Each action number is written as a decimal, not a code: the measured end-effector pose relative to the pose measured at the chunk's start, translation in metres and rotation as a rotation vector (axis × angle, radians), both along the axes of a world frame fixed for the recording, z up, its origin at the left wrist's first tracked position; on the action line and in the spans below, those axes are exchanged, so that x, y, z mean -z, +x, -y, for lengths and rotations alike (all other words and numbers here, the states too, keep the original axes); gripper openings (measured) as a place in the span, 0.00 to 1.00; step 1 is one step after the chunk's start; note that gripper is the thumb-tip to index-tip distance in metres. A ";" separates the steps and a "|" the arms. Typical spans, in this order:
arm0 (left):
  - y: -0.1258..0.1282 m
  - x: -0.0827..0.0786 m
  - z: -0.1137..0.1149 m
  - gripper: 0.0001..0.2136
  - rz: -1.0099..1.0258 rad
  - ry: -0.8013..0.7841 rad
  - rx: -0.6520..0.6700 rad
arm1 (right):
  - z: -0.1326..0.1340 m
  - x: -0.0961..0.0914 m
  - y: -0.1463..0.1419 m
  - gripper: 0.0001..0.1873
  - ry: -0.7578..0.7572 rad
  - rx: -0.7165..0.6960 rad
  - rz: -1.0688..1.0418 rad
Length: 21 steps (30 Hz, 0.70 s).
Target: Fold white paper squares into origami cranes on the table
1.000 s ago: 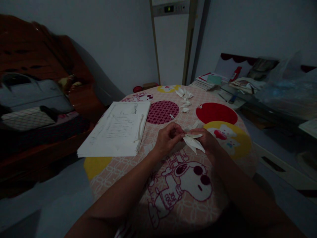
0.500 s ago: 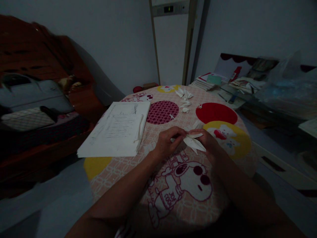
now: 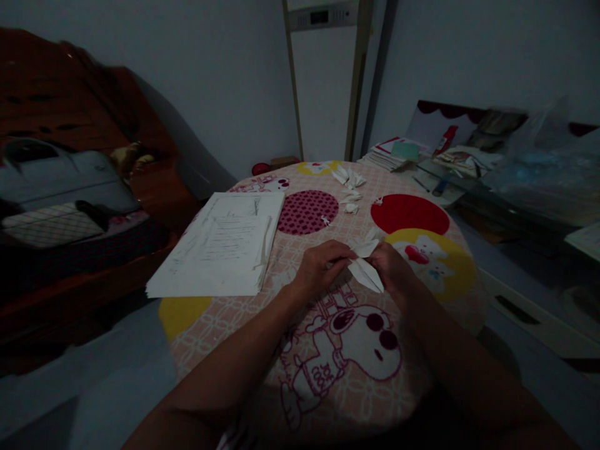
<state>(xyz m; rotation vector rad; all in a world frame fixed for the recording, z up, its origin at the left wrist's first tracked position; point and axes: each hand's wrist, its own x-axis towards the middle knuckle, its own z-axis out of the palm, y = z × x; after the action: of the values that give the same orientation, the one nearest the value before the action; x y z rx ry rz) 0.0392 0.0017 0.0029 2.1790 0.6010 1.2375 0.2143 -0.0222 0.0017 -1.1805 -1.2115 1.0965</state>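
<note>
A small folded white paper piece (image 3: 365, 270) with pointed flaps is held between both hands above the round table (image 3: 220, 319), which has a pink cartoon-print cloth. My left hand (image 3: 321, 265) pinches its left end with fingers closed. My right hand (image 3: 394, 269) grips the right side, fingers curled round it. Both forearms reach in from the bottom of the view. The room is dim.
A stack of white paper sheets (image 3: 220, 244) lies on the table's left. Several small folded paper pieces (image 3: 349, 184) sit at the far edge. A cluttered desk with books (image 3: 450, 159) stands to the right, a wooden bench with a bag (image 3: 60, 181) to the left.
The paper piece has tilted a little, its upper flap now raised nearer my right hand's fingers. Both hands stay in nearly the same place.
</note>
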 end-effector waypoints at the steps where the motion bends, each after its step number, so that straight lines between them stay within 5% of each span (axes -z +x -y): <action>1: 0.001 0.000 -0.001 0.05 0.030 -0.060 -0.008 | 0.001 -0.001 0.000 0.14 -0.019 -0.010 -0.014; 8: 0.001 0.007 -0.010 0.05 0.327 -0.587 -0.004 | 0.001 -0.009 0.004 0.12 -0.195 -0.050 -0.307; 21: -0.004 0.001 -0.015 0.07 0.374 -0.734 -0.062 | 0.008 -0.016 -0.002 0.10 0.156 0.083 -0.044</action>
<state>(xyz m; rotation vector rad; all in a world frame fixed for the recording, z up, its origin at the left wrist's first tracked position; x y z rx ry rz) 0.0351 0.0170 0.0024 1.2996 0.8051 1.1695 0.2121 -0.0303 0.0173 -1.0723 -1.1820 0.9444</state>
